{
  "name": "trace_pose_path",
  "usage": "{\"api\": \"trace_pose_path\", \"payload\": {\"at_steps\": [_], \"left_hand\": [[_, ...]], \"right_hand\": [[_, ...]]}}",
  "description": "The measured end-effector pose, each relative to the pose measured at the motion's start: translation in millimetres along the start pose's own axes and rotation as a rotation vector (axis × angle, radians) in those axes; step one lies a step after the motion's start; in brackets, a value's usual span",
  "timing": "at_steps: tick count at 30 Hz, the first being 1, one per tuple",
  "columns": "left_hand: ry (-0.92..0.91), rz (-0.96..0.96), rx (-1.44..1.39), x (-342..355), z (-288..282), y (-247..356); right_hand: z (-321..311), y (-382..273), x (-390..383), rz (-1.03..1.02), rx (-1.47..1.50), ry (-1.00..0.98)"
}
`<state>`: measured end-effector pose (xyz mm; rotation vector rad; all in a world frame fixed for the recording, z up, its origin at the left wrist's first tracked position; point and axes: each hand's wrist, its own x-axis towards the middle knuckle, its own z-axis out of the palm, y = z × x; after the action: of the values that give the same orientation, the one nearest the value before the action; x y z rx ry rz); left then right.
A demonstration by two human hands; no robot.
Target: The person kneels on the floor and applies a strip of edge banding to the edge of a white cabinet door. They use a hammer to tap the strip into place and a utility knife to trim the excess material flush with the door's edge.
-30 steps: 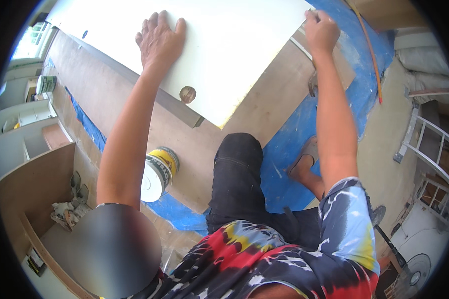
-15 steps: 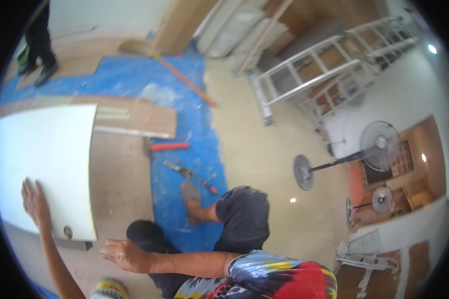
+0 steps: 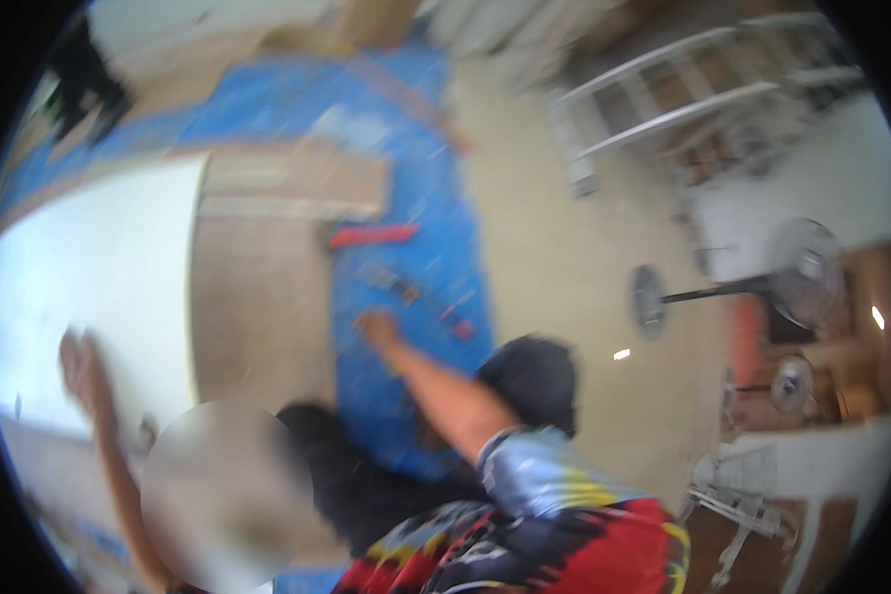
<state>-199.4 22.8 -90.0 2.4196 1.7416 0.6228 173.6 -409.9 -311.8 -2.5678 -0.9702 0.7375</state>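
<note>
left hand (image 3: 86, 374) blurred | right hand (image 3: 377, 329) grip unclear | panel (image 3: 99, 277) part-hidden

They wear a short-sleeved shirt (image 3: 592, 544) splashed with red, black, yellow and pale blue, and dark trousers (image 3: 356, 470).

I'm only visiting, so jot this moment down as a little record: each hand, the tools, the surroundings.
Left hand: open, at the white panel; blur hides whether it touches
Right hand: over the blue sheet, beside blurred small tools; grip unclear
Other tool: red handle, lying above the small tools in the picture
Surroundings: ladder and standing fan at right; another person's legs at upper left
Picture quality: blurred
</note>
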Motion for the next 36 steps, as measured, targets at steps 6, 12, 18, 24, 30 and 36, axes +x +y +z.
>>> {"api": "trace_pose_path", "payload": {"at_steps": [6,12,18,24,30,36], "left_hand": [[-0.034,-0.075,0.282,11.3,2.0,16.3],[-0.034,-0.059,0.228,-0.8,-22.1,27.3],[-0.02,-0.052,0.245,7.5,-10.2,-0.1],[0.0,0.1,0.266,20.0,-12.4,-50.0],[-0.002,0.167,0.377,22.1,-9.1,-47.2],[0.024,0.008,0.316,6.4,-7.8,-8.0]], "right_hand": [[34.0,28.5,66.8,-0.151,0.232,-0.098],[-3.8,43.1,103.3,-0.626,-0.206,0.189],[-56.1,97.5,110.8,0.061,-0.332,0.513],[-60.9,89.1,174.5,-0.507,-0.189,0.578],[-72.1,138.9,81.1,0.039,-0.291,0.424],[-24.7,199.9,2.5,0.123,-0.21,0.253]]}}
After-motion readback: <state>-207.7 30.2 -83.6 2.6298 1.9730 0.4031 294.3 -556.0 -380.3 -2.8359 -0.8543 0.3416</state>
